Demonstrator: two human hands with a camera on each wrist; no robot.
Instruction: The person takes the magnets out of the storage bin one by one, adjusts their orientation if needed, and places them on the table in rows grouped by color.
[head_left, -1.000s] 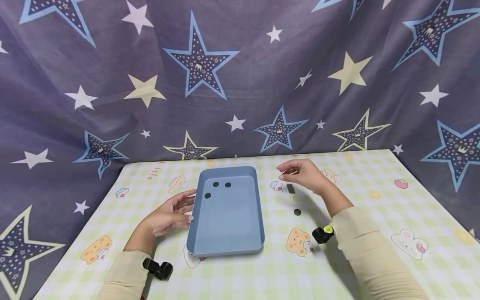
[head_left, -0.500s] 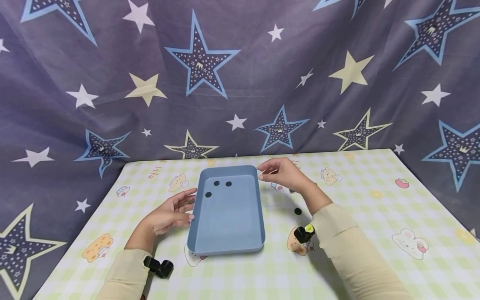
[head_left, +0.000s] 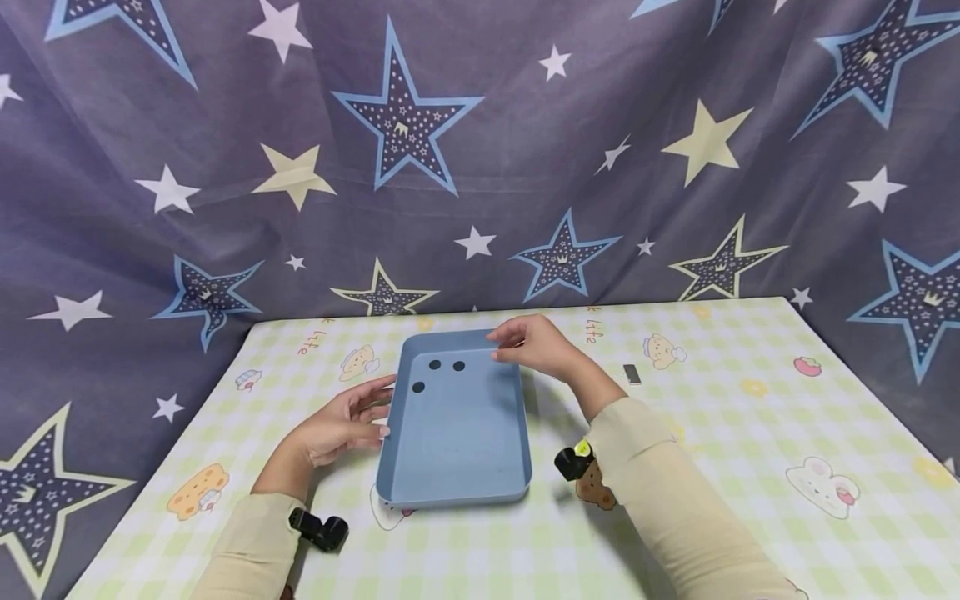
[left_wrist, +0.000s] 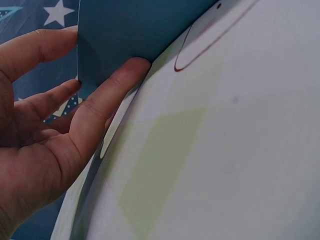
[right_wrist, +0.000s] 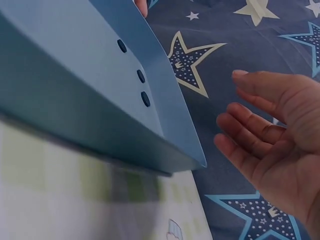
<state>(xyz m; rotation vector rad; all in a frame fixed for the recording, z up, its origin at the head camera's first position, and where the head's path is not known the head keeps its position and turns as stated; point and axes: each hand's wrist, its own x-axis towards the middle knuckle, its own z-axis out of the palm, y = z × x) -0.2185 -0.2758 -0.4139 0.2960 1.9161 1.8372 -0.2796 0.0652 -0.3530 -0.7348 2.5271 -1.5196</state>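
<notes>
A blue tray [head_left: 457,442] sits on the table, with three small dark discs [head_left: 418,387] lying toward its far left. My left hand [head_left: 341,425] is at the tray's left wall, fingers slightly bent; in the left wrist view its thumb [left_wrist: 131,70] lies against the outside of the wall. Over the tray's far right corner hovers my right hand [head_left: 536,346], its fingers loosely curved and thumb apart. The right wrist view shows nothing between those fingers [right_wrist: 240,132]. A small dark rectangular piece [head_left: 632,374] lies on the tablecloth right of the right wrist.
A checked tablecloth [head_left: 720,517] with cartoon prints covers the table. Behind the table's far edge hangs a dark curtain [head_left: 480,200] with stars. My right forearm [head_left: 660,475] hides part of the tabletop right of the tray.
My right hand has moved left, from the tabletop right of the tray to over its far right corner. The forearm now hides a disc and a dark piece. My left hand stays put.
</notes>
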